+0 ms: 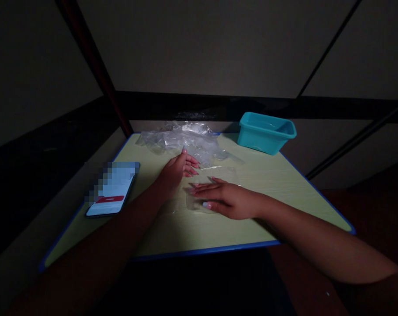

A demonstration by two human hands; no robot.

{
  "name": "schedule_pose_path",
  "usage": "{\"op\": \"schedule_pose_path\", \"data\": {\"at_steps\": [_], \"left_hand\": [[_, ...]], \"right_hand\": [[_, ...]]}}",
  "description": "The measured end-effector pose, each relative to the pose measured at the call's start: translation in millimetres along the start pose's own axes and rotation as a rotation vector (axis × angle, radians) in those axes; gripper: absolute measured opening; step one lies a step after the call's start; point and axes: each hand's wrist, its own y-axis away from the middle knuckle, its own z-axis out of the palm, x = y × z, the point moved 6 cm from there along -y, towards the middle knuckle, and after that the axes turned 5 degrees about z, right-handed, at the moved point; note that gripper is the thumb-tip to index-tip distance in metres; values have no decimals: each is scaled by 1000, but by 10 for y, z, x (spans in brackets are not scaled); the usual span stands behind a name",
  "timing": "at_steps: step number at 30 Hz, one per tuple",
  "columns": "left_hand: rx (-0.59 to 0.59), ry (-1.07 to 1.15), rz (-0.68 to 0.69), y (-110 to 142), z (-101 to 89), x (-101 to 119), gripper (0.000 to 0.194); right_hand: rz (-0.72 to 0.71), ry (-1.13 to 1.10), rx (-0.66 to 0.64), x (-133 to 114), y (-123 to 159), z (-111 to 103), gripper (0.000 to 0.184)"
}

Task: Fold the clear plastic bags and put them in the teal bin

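While clear plastic sheet (pixel 231 174) lies flat, long axis roughly crosswise, right hand (pixel 230 200) touches it, open; left hand (pixel 178 170) loosely open, contact unclear.

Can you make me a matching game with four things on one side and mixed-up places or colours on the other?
Things:
1. tub
2. phone
3. crumpled plastic
4. table

Places and colours:
A. see-through, heaped along the far side
B. pale yellow-green on top, with a blue edge
C. turquoise, at the far right corner
D. lying at the left side, with a lit screen

Right pairs: 1-C, 2-D, 3-A, 4-B
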Motion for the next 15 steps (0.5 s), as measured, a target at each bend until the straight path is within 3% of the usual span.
{"op": "schedule_pose_path", "data": {"at_steps": [4,7,9,12,15], "left_hand": [[-13,-272,174,44,-11,80,52],[-209,-574,472,134,76,242,61],[-371,-788,610,207,137,285,80],[-484,-1053,624,237,134,240,111],[-529,-1191,556,223,110,138,124]], "right_hand": [[11,51,13,52,2,4,44],[25,82,6,91,7,22,47],[23,96,-7,103,10,34,48],[25,106,-13,113,13,38,53],[49,103,-15,139,11,34,58]]}}
